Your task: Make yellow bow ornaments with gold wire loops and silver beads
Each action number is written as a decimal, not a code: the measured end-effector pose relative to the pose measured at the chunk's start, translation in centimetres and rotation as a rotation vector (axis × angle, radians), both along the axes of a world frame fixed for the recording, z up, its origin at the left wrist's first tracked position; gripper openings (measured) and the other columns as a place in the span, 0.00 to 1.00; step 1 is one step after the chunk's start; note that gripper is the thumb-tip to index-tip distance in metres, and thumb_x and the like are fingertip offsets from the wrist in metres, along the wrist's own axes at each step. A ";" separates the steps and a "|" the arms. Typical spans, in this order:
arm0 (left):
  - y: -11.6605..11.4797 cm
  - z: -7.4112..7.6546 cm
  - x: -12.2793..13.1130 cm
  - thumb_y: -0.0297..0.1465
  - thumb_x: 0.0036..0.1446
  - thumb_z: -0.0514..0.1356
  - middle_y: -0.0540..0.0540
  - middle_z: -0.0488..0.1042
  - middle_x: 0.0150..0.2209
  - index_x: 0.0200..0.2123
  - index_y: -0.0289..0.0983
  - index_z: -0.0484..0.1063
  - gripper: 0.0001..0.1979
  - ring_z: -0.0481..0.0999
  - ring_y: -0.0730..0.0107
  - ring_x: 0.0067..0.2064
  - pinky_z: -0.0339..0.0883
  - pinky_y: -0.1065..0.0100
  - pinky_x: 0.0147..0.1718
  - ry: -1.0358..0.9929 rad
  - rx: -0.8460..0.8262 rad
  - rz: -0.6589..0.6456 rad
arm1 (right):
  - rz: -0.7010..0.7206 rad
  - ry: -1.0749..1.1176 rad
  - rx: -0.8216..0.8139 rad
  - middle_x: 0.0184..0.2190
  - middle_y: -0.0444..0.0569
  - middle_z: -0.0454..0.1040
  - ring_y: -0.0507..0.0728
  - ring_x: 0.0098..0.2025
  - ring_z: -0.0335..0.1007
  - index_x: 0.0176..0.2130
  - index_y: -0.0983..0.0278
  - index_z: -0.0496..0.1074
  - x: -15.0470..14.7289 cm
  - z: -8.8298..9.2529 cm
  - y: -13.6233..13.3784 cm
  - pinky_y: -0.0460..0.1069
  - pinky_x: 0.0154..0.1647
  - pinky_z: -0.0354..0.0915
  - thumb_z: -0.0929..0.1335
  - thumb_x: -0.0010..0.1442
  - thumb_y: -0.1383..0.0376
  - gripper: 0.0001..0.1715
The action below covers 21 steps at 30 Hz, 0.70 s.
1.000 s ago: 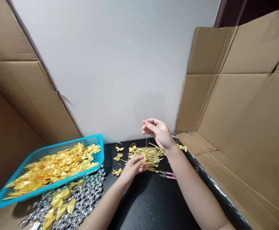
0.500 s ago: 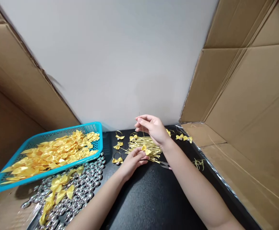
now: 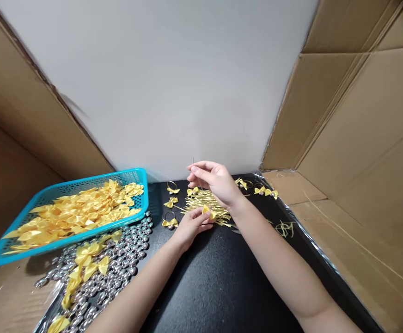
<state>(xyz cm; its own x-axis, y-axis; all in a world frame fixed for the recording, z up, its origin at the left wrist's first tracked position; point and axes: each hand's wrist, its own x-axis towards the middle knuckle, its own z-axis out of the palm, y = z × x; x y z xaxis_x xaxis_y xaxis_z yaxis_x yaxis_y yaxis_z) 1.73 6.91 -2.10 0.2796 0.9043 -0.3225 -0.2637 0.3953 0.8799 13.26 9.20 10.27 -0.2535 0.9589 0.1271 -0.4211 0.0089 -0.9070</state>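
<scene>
Between the fingertips of my left hand [image 3: 195,225] is a small yellow ribbon bow [image 3: 207,212], held low over the black table. My right hand [image 3: 212,178] is raised above and beyond it, thumb and forefinger pinching a thin needle [image 3: 193,160] that points up against the white wall. Any thread on the needle is too fine to make out. A heap of gold twist ties [image 3: 201,200] lies beneath and behind both hands. Finished-looking bows with silver bells and gold loops [image 3: 170,222] lie to the left of the heap, and more bows [image 3: 265,192] to its right.
A turquoise basket [image 3: 145,194] full of yellow bows stands at the left. Many silver bells [image 3: 118,268] and loose bows [image 3: 89,252] spread before it. Thread scraps [image 3: 284,229] lie at the right. Scissors [image 3: 235,230] are partly hidden under my right forearm. Cardboard walls [image 3: 354,115] flank the table.
My right hand has shifted slightly left and up with the needle. My left hand still holds the bow in nearly the same place. The camera view has moved a little.
</scene>
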 end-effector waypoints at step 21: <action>-0.3 0.7 0.1 0.36 0.43 0.71 0.50 0.75 0.26 0.33 0.33 0.74 0.16 0.74 0.75 0.27 0.65 0.75 0.28 0.052 0.092 -0.018 | 0.109 0.002 -0.005 0.23 0.41 0.76 0.46 0.23 0.72 0.30 0.63 0.75 -1.2 -0.3 -1.2 0.45 0.34 0.73 0.71 0.55 0.68 0.02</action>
<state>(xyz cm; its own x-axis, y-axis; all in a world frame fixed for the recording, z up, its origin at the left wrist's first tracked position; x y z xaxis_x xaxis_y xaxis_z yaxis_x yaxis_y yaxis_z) 1.85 6.62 -1.41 0.2814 0.9258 -0.2524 -0.2105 0.3162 0.9250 12.04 7.95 9.98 -0.3564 0.9262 0.1230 -0.4207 -0.0416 -0.9062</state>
